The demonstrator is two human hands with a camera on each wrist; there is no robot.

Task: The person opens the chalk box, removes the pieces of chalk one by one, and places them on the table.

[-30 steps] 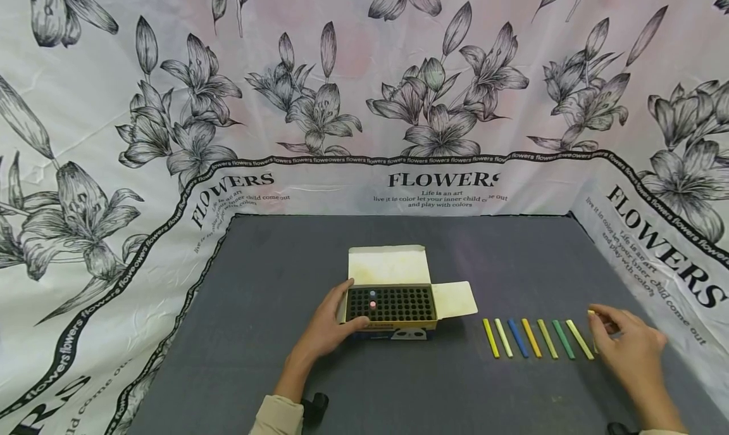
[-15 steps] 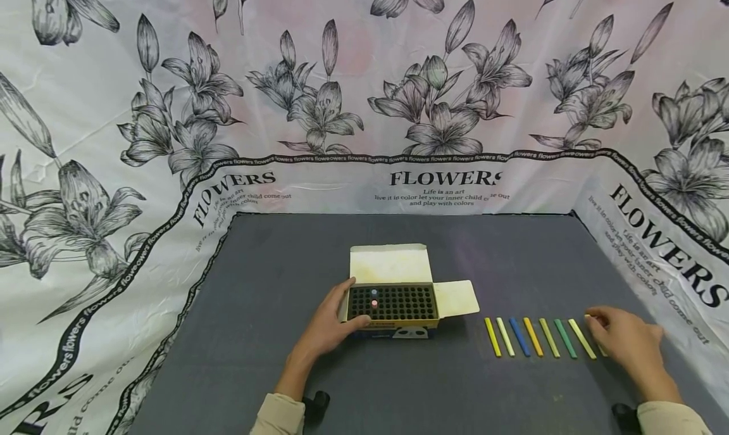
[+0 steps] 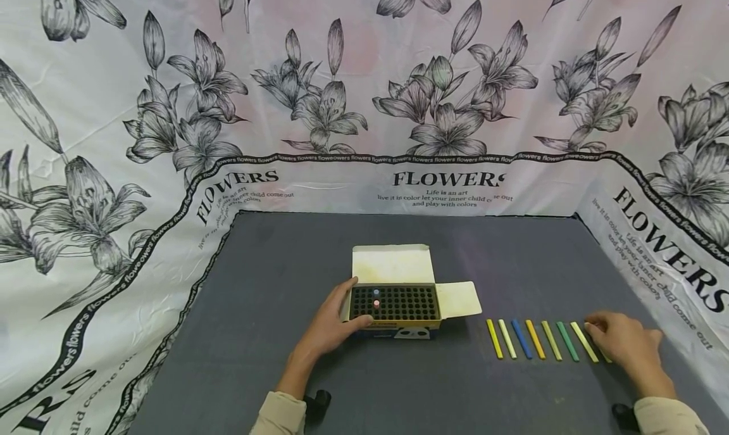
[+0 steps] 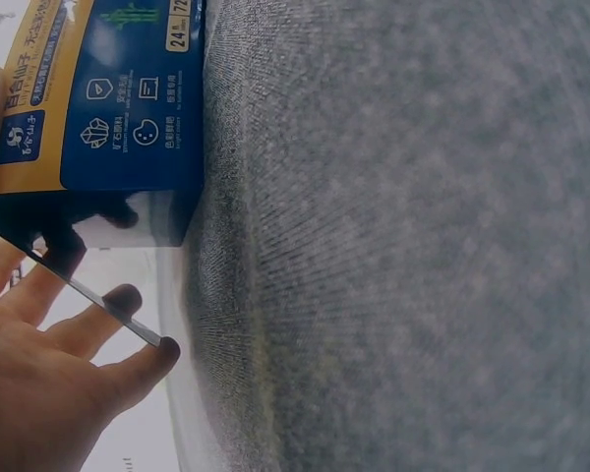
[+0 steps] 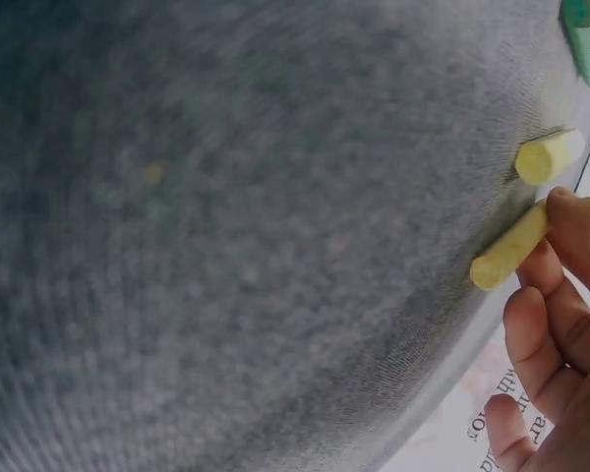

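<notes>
An open chalk box [image 3: 398, 325] stands on the table, blue with a yellow band on its front. My left hand [image 3: 330, 321] grips its left end, thumb at the front edge and a finger at the back corner. Inside, a blue chalk stick [image 3: 376, 293] and a pink one [image 3: 376, 304] stand in the black holed insert. At the right end of a row of chalk, my right hand [image 3: 626, 345] pinches a yellow chalk stick [image 5: 508, 249] between thumb and fingers. It lies low beside a pale yellow stick [image 3: 585, 342]; in the head view the hand hides most of it.
More chalk sticks lie side by side right of the box, among them a blue one [image 3: 521, 339] and a green one [image 3: 567, 342]. The box's white lid [image 3: 393, 264] stands up behind; a side flap [image 3: 458, 299] sticks out right. Flower-printed cloth [image 3: 342, 185] borders the grey table.
My right hand has lowered the yellow chalk stick at the row's right end, and its near end now shows beside the row. My left hand keeps its grip on the box.
</notes>
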